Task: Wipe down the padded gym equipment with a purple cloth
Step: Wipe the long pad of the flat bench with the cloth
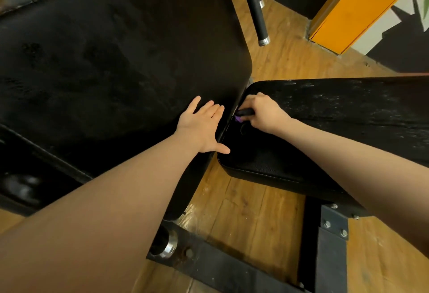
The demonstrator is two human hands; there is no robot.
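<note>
Left hand: the left hand (203,125) lies flat on the large black back pad (111,60), fingers straight and spread, thumb at the pad's lower edge.
Right hand: the right hand (261,112) curls its fingers round a bunched purple cloth (238,119) at the near end of the seat pad (325,116).
Cloth: only a small purple scrap shows, beside a dark roll; the rest is hidden under the hand.
Gap: the two pads nearly meet, a narrow seam between the hands.
Floor: wood floor (250,211) shows below the pads, crossed by the black steel frame (209,262).
Background: an orange panel (352,7) is cut off at the top right.
</note>
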